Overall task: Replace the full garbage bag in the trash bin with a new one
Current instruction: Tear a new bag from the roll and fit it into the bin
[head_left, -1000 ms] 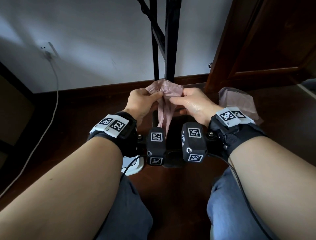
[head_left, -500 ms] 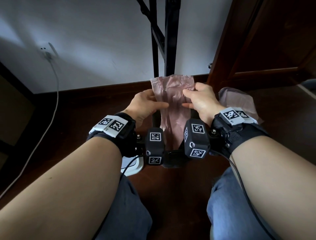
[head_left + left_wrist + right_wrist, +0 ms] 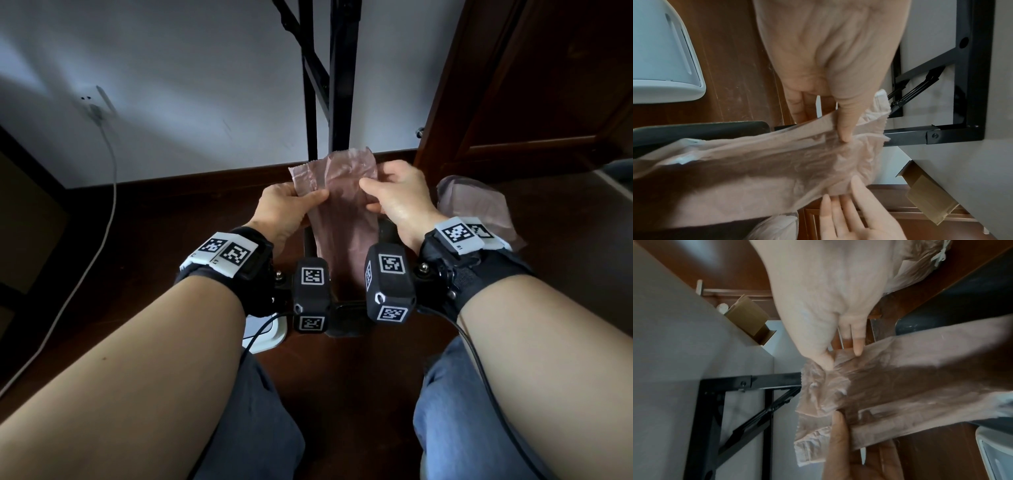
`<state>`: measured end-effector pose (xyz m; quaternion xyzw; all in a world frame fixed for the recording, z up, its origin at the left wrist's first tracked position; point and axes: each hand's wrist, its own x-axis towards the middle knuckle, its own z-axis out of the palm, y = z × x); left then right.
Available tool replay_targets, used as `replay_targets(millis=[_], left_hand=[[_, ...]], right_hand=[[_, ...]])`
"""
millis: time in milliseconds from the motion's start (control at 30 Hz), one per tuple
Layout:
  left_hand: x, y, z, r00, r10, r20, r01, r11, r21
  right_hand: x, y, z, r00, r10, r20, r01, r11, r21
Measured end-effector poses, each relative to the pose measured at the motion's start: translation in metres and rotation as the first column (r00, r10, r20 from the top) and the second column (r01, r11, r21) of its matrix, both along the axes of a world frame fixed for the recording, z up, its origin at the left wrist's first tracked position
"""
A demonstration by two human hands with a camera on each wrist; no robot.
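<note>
a: where is the new bag (image 3: 337,202) sitting?
b: it's hanging above the black bin (image 3: 346,323), over the dark wood floor (image 3: 342,383) by the white wall (image 3: 188,85). left hand (image 3: 284,210) is pinching its left edge, right hand (image 3: 399,195) is pinching the right.
a: anything only the wrists are catching?
b: a cardboard box (image 3: 750,318); the head view alone is showing the full bag (image 3: 479,205) lying right.

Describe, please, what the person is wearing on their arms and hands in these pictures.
Both forearms are bare, with no sleeves, and the hands are ungloved. The left hand and right hand each have a black fabric wrist strap bearing white tags printed with black square codes. A black boxy camera unit, also carrying code markers, sits inside each wrist. A thin black cable runs back from the right unit.
</note>
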<state>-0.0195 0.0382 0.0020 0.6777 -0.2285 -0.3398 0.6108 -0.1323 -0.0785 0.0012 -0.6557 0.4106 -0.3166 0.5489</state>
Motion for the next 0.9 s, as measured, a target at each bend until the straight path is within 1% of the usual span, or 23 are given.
replay_targets(millis=[67,100,133,167,200,267,300,367,500,600,667,800,900], left_hand=[[0.003,0.0,-0.001,0.998,0.062,0.01,-0.062,0.998,-0.003],[0.005,-0.001,-0.002,0.996,0.092,0.014,-0.092,0.996,-0.003],[0.006,-0.001,-0.002,0.994,0.112,0.012,-0.112,0.994,-0.003],[0.007,-0.001,-0.003,0.993,0.117,0.002,-0.117,0.993,-0.002],[0.007,-0.001,-0.003,0.994,0.112,-0.014,-0.112,0.994,-0.004],[0.006,-0.002,-0.003,0.996,0.072,-0.044,-0.073,0.997,-0.011],[0.004,-0.003,-0.003,0.998,0.038,-0.052,-0.039,0.999,-0.014],[0.001,-0.003,-0.002,0.997,-0.038,-0.067,0.037,0.999,-0.017],[-0.004,-0.002,0.0,0.982,-0.156,-0.109,0.155,0.988,-0.017],[-0.004,-0.001,0.0,0.971,-0.195,-0.137,0.195,0.981,-0.018],[-0.003,-0.001,0.0,0.971,-0.187,-0.146,0.186,0.982,-0.021],[-0.002,0.0,0.001,0.98,-0.123,-0.158,0.119,0.992,-0.034],[0.0,0.0,0.001,0.987,-0.061,-0.15,0.057,0.998,-0.03]], right_hand=[[0.001,-0.003,-0.002,0.989,-0.115,-0.091,0.103,0.987,-0.123],[0.001,-0.002,-0.001,0.982,-0.152,-0.109,0.133,0.978,-0.16],[0.001,-0.001,0.001,0.984,-0.141,-0.109,0.123,0.98,-0.158],[0.0,0.001,0.002,0.992,-0.08,-0.098,0.067,0.99,-0.125],[0.0,0.005,0.003,0.996,0.011,-0.092,-0.018,0.997,-0.079],[-0.001,0.013,0.006,0.976,0.187,-0.11,-0.19,0.982,-0.013],[0.0,0.014,0.005,0.965,0.235,-0.12,-0.236,0.972,0.0],[0.0,0.017,0.004,0.955,0.277,-0.11,-0.277,0.961,0.016],[0.001,0.019,0.004,0.949,0.308,-0.068,-0.304,0.951,0.056],[0.002,0.02,0.004,0.953,0.3,-0.045,-0.298,0.954,0.039],[0.003,0.018,0.001,0.959,0.269,-0.087,-0.268,0.963,0.026],[0.003,0.011,0.001,0.972,0.179,-0.155,-0.178,0.984,0.015],[0.001,0.009,0.002,0.982,0.126,-0.138,-0.124,0.992,0.023]])
